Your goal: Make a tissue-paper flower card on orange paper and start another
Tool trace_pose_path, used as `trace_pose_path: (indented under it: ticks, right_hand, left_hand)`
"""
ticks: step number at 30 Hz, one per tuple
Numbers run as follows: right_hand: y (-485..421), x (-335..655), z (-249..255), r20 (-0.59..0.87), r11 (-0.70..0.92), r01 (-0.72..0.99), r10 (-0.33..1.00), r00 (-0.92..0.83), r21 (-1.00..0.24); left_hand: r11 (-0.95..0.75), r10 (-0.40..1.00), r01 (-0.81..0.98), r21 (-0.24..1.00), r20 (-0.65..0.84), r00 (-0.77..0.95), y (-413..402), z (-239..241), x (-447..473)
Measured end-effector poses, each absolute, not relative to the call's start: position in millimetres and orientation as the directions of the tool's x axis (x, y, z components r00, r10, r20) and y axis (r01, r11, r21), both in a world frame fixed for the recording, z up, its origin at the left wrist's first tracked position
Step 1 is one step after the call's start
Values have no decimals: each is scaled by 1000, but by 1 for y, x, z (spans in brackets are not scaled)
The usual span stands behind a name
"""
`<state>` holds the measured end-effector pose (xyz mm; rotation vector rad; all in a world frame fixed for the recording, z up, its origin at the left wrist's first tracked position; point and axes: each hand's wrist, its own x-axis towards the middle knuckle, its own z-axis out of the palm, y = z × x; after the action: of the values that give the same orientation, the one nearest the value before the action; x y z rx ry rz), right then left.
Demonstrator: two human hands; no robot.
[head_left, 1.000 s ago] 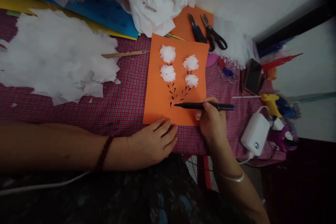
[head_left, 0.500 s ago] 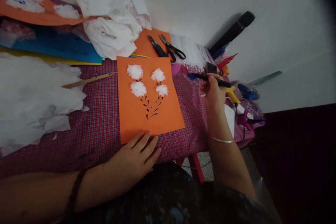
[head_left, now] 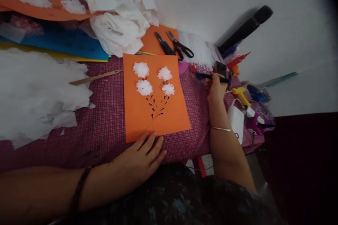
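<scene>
See the orange sheet (head_left: 173,119) on the checked tablecloth (head_left: 102,119), right in front of the body, presumably for easy reach from both sides. At the near edge, find the left hand (head_left: 139,160), palm down with fingers loosely spread; looks set there as a light weight against slipping, leaving the 4 white tufts (head_left: 141,69) and the dark leaf strokes (head_left: 152,115) uncovered. Well apart, beyond the sheet's right side, find the right hand (head_left: 218,89), fingers closed around a black pen (head_left: 207,76). Held nearly level, pointing left and clear of the sheet, so makes no mark there. Hard to tell, in the dim clutter by the phone (head_left: 220,69), whether capped or bare at the tip. Notice the scissors (head_left: 176,43) past the far edge and the wooden strip (head_left: 96,77) reaching toward the left edge, both off the drawn part, probably to keep it unobstructed.
</scene>
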<state>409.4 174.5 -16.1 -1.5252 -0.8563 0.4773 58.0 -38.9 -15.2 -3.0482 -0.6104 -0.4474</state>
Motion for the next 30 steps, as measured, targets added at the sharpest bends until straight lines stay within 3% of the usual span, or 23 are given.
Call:
trace_pose_path:
  ticks: [3, 6, 10, 17, 30]
  right_hand:
    - [173, 405, -6, 138, -2, 201, 719, 681, -980]
    - [154, 390, 15, 172, 87, 159, 722, 670, -983]
    - [81, 344, 33, 278, 245, 133, 855, 437, -960]
    - [-33, 271, 1, 47, 11, 120, 952, 304, -993]
    - [-49, 259, -6, 97, 31, 209, 945, 313, -977]
  left_hand:
    - [-927, 371, 371, 53, 258, 892, -40, -12, 58]
    - [-929, 367, 366, 52, 253, 895, -41, -11, 58]
    - [-933, 358, 357, 50, 260, 897, -41, -6, 57]
    - [-939, 341, 339, 52, 247, 907, -39, -7, 58]
    - [-945, 325, 324, 44, 243, 914, -37, -6, 60]
